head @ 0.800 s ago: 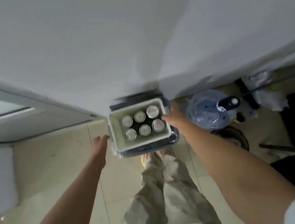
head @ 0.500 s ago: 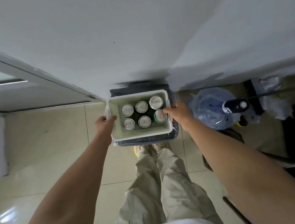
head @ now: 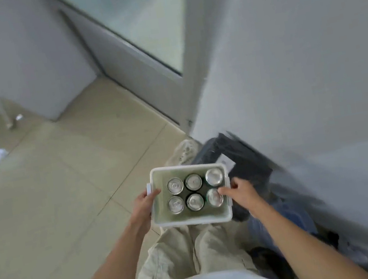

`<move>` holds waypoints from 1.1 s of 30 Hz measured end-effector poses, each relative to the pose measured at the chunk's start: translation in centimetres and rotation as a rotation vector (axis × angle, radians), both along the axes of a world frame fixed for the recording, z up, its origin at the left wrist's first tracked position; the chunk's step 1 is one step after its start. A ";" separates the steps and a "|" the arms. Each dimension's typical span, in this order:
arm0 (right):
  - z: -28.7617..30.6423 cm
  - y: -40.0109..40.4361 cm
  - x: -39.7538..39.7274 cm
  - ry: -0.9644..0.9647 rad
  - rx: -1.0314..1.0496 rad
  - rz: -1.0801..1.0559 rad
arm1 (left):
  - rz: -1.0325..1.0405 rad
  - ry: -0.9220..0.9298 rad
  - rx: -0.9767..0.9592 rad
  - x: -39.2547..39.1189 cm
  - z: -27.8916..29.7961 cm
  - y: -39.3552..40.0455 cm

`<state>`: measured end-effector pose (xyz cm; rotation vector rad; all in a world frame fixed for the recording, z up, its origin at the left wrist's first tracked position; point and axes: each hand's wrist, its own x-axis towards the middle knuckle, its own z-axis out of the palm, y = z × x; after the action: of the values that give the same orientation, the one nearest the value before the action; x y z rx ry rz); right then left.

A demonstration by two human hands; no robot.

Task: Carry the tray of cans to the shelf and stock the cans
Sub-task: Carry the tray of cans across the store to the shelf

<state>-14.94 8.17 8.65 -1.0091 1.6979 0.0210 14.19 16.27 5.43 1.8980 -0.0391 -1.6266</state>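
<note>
Tray [head: 193, 220]: being held above the tiled floor [head: 64, 188], six cans [head: 195, 192] standing inside.
Left hand [head: 143, 207]: fingers gripping the tray's left rim.
Right hand [head: 241, 192]: fingers clamping the right rim.

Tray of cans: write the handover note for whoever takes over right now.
Left hand: grip shut on the tray's left edge.
Right hand: grip shut on the tray's right edge, thumb over the rim.
White tray: held level in front of the body, above the tiled floor.
Cans: six, upright, two rows of three, all in the tray.
Done: tray picked up and in carry.
Left: reach the shelf, not in view, and stock all six.
</note>
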 end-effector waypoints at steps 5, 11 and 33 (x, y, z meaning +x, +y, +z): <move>1.6 -0.1 11.6 -0.040 0.046 0.285 | 0.381 -0.032 -0.044 8.3 2.7 8.1; 3.2 0.1 28.0 -0.067 -0.022 0.671 | 0.741 -0.046 -0.100 14.9 5.0 17.8; 4.0 21.9 74.2 -0.138 -0.300 1.905 | 1.798 -0.105 -0.063 28.0 7.6 39.3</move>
<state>59.28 30.09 12.66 -2.3832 0.0808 0.8923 42.17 55.52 13.04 1.0670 1.1662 -0.2301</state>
